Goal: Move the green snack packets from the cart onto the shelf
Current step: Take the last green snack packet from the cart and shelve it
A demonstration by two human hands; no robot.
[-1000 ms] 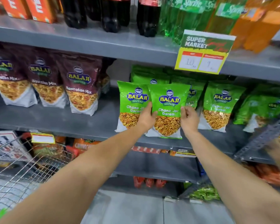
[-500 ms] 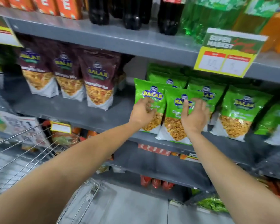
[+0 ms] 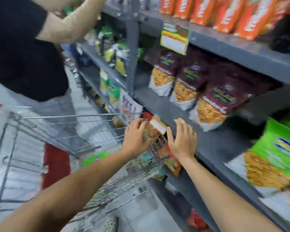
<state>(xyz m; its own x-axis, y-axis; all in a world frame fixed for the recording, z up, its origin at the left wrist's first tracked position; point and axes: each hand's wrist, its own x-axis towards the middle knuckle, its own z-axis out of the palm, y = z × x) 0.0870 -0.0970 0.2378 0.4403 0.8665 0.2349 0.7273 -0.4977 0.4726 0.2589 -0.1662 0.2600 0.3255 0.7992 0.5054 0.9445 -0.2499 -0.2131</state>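
Both hands are empty with fingers spread: the left hand hovers over the cart, the right hand just beside it at the shelf edge. A green packet lies low in the cart, below and left of the left hand, so that hand is nearer. Its long axis looks roughly crosswise, though blur hides much. Farther right, stocked green packets stand on the shelf.

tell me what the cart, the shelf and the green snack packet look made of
Cart: bare metal wire, silvery, seen in its thin crossing rods.
Shelf: probably painted sheet metal, flat matte grey with a folded front edge.
Green snack packet: likely glossy printed plastic film, shiny and crinkled, though blur hides detail.
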